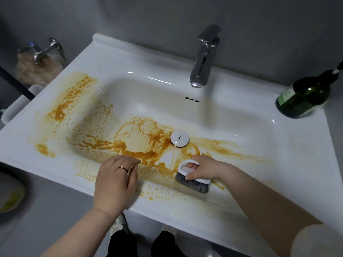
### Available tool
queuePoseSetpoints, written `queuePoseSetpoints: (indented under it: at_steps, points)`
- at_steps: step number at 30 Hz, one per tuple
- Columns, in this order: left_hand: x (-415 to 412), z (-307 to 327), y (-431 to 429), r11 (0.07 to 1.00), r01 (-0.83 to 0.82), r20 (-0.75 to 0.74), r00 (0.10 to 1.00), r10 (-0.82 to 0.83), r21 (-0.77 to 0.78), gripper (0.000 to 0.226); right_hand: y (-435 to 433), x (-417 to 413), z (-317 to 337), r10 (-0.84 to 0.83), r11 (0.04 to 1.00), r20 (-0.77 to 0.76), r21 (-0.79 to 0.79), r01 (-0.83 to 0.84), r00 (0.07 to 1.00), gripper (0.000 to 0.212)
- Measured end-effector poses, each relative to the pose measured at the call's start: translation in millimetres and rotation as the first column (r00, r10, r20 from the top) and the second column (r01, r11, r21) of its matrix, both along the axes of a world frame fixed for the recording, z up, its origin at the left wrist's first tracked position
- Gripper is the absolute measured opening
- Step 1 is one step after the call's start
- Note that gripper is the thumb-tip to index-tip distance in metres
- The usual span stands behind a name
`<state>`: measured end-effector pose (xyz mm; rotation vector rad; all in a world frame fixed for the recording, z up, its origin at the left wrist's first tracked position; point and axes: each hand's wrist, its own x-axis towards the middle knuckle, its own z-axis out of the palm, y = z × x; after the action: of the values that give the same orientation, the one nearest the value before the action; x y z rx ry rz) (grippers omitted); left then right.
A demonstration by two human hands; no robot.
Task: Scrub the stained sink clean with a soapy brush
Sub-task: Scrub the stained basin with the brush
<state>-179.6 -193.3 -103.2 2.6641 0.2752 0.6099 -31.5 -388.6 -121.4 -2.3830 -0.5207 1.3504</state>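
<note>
A white sink (250, 130) carries orange-brown stains (130, 145) over its left rim, its basin floor and its front wall. My right hand (202, 168) grips the white loop handle of a scrub brush (193, 184); the grey bristles press against the front wall of the basin, just below the white drain plug (179, 138). My left hand (116, 182), a ring on one finger, rests on the front rim with fingers extended, and their tips reach the stained edge of the basin.
A chrome faucet (204, 58) stands at the back centre. A dark green pump bottle (304, 96) sits on the back right corner of the sink. A wall tap (42, 51) with a dirty cloth under it is at the far left.
</note>
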Motion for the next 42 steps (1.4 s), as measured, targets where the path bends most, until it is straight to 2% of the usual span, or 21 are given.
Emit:
queuePoseSetpoints:
  at_steps: [4,7,12,16,20,23,26,30,36,39,42]
  points:
    - [-1,0,0,1.000,0.003,-0.005,1.000,-0.003,0.007,0.036,6,3,4,0.108,0.993,0.015,-0.045,-0.107,0.994,0.026]
    - [0,1,0,1.000,0.003,0.012,1.000,-0.003,0.001,0.036,12,-2,-2,0.070,0.997,0.057,-0.023,-0.069,0.996,0.028]
    - [-1,-1,5,0.996,0.078,0.030,0.997,-0.077,-0.032,0.034,21,-3,-7,-0.008,0.998,0.152,-0.067,0.019,0.988,0.061]
    - [-1,-1,5,0.994,0.090,0.014,0.996,-0.090,-0.062,0.033,36,-12,0,0.108,0.993,0.173,-0.060,-0.100,0.979,0.045]
    - [-2,0,7,0.989,0.114,0.018,0.993,-0.113,-0.090,0.031,70,-10,-7,0.081,0.996,0.191,0.030,-0.088,0.978,0.056]
    - [-2,-1,6,0.991,0.114,0.027,0.993,-0.112,-0.071,0.030,90,-6,-14,0.135,0.989,0.239,0.031,-0.147,0.961,0.067]
    - [-2,-1,6,0.991,0.101,0.037,0.994,-0.099,-0.086,0.030,71,-1,-13,0.166,0.986,0.217,-0.010,-0.167,0.962,0.059]
    - [-1,-1,3,0.996,0.067,0.029,0.997,-0.066,-0.054,0.032,34,4,-11,0.122,0.991,0.211,-0.082,-0.106,0.970,0.063]
    - [-3,5,-8,0.999,0.029,0.056,0.998,-0.029,-0.014,0.031,74,-5,-22,0.217,0.972,0.283,0.028,-0.234,0.934,0.047]
    - [-5,9,-36,0.997,0.014,0.068,0.998,-0.009,-0.079,0.030,37,2,-13,0.246,0.969,0.252,-0.031,-0.246,0.936,0.057]
    - [-3,8,-71,0.992,0.041,0.069,0.997,-0.033,-0.120,0.028,-19,12,-9,0.290,0.955,0.287,-0.142,-0.259,0.913,0.064]
